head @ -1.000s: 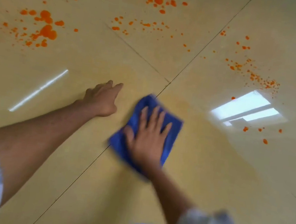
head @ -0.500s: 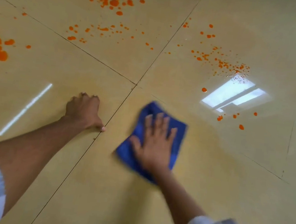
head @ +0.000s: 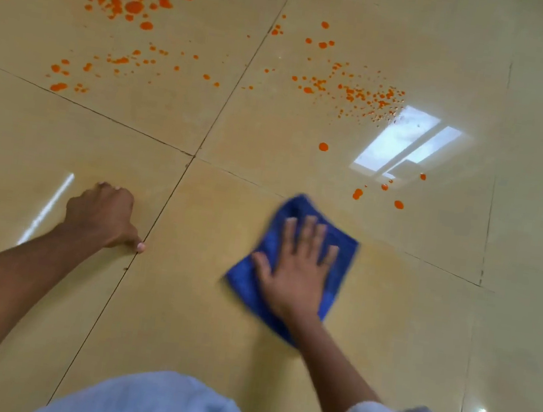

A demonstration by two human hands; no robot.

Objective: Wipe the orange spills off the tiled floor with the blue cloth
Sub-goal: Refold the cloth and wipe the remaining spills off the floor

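the right hand (head: 296, 271) lies flat on the blue cloth (head: 337, 270) at centre right of the frame, fingers (head: 309, 235) spread wide, pressing it to the tiled floor (head: 419, 329). the left hand (head: 103, 214), at centre left, rests on the floor with fingers curled under, holding nothing. the orange spills (head: 130, 7) dot the tiles across the upper frame, the nearest drops just above and right of the cloth.

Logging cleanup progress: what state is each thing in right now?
Blue cloth: flat on the floor, pressed under the right hand.
Right hand: open, palm down on the cloth.
Left hand: fisted, braced on the floor.
Orange spills: unwiped, beyond the cloth.
Glossy beige tiled floor: clean near the hands.
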